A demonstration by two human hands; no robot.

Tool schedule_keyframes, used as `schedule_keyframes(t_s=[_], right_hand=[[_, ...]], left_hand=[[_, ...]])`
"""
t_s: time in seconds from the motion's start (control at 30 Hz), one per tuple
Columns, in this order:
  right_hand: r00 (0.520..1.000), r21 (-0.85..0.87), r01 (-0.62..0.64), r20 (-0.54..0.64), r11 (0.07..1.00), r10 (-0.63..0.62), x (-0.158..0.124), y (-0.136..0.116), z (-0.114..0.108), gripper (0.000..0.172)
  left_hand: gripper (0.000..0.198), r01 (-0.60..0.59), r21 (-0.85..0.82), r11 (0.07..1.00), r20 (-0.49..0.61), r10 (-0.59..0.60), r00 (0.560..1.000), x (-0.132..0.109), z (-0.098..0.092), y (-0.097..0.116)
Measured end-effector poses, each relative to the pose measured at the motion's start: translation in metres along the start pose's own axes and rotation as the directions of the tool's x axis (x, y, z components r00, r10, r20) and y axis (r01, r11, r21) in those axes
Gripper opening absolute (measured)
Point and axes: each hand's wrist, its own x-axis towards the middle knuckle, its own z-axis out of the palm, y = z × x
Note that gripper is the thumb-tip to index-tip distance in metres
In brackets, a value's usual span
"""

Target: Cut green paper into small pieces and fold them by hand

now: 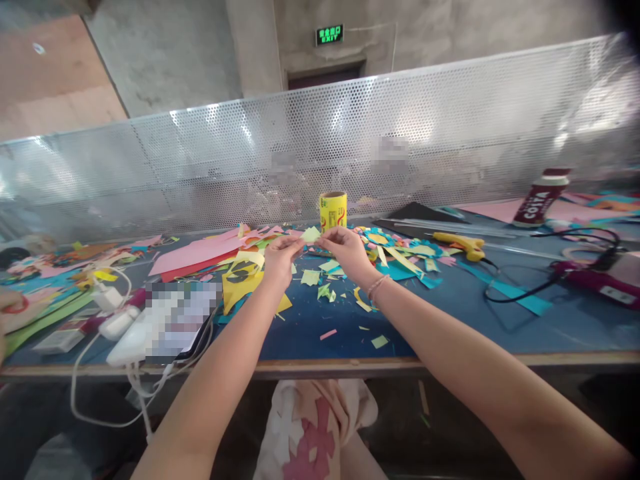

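Note:
A small pale green piece of paper (311, 234) is held up over the table between my two hands. My left hand (281, 259) pinches it from the left, thumb and fingers pressed together. From the right, my right hand (349, 250) has its fingertips closed at the paper's other edge. Just behind stands a yellow cylinder with printed red and green marks (334, 212). Below my hands lie cut green scraps (311, 277), and beside my left wrist a yellow sheet with cut-outs (239, 288).
A yellow glue gun (463, 245) and a dark red bottle (542, 199) are at the right, with a black cable and a purple device (600, 277). Pink sheets (197, 255), a phone (190, 320) and white charging cables lie left. A perforated metal panel (225, 160) borders the back.

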Motion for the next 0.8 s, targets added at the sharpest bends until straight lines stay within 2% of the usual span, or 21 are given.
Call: schedule_keyframes(t_s=[0.13, 0.23, 0.4, 0.5, 0.6, 0.7, 0.8], right_hand=[[1.0, 0.002, -0.017, 0.006, 1.0, 0.017, 0.0, 0.001, 0.0, 0.026], [1.0, 0.073, -0.018, 0.021, 0.997, 0.016, 0.001, 0.002, -0.001, 0.027], [0.99, 0.168, -0.071, 0.131, 0.983, 0.049, 0.003, 0.007, -0.002, 0.052], [0.984, 0.162, -0.109, 0.157, 0.981, 0.083, 0.002, 0.011, 0.0, 0.044], [0.985, 0.18, -0.128, 0.134, 0.975, 0.104, 0.002, 0.011, 0.002, 0.036], [0.992, 0.191, -0.09, 0.109, 0.977, 0.07, 0.001, 0.009, 0.001, 0.033], [0.996, 0.111, -0.021, 0.09, 0.994, 0.011, 0.001, 0.008, -0.001, 0.03]], left_hand=[[0.024, 0.071, -0.048, 0.996, 0.01, -0.07, 0.997, 0.001, -0.001, 0.0], [0.023, 0.079, -0.059, 0.995, -0.004, -0.079, 0.997, 0.004, -0.004, -0.002], [0.022, 0.067, -0.031, 0.997, -0.006, -0.067, 0.998, 0.008, -0.01, -0.004], [0.023, 0.06, -0.012, 0.998, 0.013, -0.06, 0.998, 0.008, -0.01, -0.005], [0.022, 0.044, 0.006, 0.999, 0.032, -0.044, 0.999, 0.008, -0.01, -0.006], [0.022, 0.034, 0.034, 0.999, 0.057, -0.036, 0.998, 0.007, -0.009, -0.006], [0.022, 0.049, 0.03, 0.998, 0.065, -0.051, 0.997, 0.006, -0.009, -0.005]])
